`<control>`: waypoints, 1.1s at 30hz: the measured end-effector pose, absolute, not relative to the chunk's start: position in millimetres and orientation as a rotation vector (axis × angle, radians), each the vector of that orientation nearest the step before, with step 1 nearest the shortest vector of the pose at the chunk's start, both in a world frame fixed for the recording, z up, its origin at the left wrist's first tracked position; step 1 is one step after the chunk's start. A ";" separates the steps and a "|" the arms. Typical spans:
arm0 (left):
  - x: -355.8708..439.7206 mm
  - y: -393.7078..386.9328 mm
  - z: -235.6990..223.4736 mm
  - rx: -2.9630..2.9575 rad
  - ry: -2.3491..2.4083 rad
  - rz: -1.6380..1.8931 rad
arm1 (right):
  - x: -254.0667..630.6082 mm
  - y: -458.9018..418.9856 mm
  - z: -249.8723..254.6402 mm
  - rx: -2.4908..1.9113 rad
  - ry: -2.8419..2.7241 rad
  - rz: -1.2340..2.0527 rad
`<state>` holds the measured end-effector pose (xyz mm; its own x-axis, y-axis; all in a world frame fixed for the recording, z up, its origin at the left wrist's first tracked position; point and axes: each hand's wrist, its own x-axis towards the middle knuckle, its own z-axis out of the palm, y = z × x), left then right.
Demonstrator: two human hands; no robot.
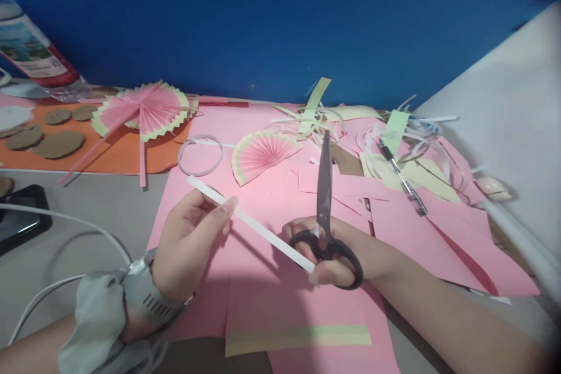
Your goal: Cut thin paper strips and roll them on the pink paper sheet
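My left hand (190,242) pinches a long white paper strip (252,224) between thumb and fingers near its upper left end. The strip runs down to the right, where its other end meets the fingers of my right hand (326,254). That hand also grips black-handled scissors (325,210), blades closed and pointing away from me. Both hands hover over pink paper sheets (280,304) on the table. A grey scrunchie and a watch sit on my left wrist.
A folded pink-and-yellow paper fan (263,152) lies just beyond the hands, a larger one (146,110) on orange paper at the left with brown card discs (59,144). A white paper ring (200,155), a pen (403,178), paper scraps, a phone (20,216), a white cable and a bottle (35,58) surround them.
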<state>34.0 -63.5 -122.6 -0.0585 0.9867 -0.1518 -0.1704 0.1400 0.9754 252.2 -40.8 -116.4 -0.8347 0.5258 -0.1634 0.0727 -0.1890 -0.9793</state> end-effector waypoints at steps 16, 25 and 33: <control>29.9 -55.0 -122.5 0.870 0.931 1.278 | 254.8 -39.3 -128.4 -0.648 -1.821 2.171; 35.9 -75.7 -123.7 1.202 0.917 0.790 | 249.5 -39.2 -117.3 -0.751 -1.839 2.214; 37.1 -67.8 -127.5 1.063 1.048 1.068 | 237.8 -44.3 -116.1 -0.860 -1.616 2.112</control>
